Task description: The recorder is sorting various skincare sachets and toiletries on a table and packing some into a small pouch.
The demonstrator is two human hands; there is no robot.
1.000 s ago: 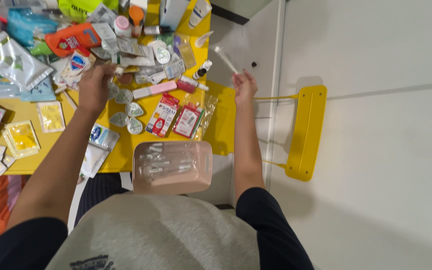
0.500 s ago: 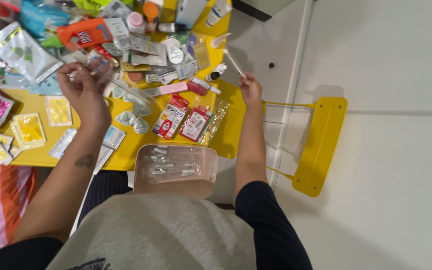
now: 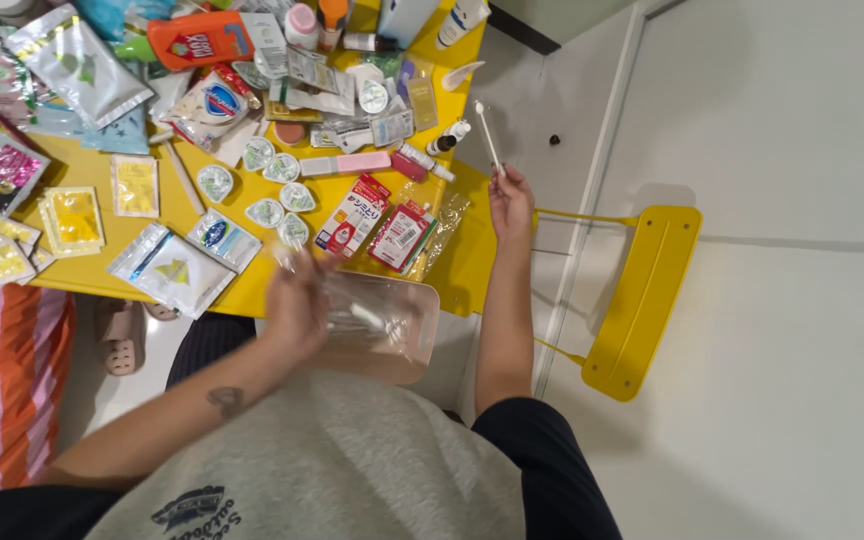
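With our left hand (image 3: 297, 305) blurred at the pink tray (image 3: 422, 335), grip unreadable, and our right hand (image 3: 510, 200) pinching a swab (image 3: 488, 135) toward 12 o'clock, beyond the bench (image 3: 252, 290), it may drop floorward.

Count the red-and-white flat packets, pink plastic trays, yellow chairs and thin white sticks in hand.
red-and-white flat packets: 2
pink plastic tray: 1
yellow chair: 1
thin white stick, in the right hand: 1
Total: 5
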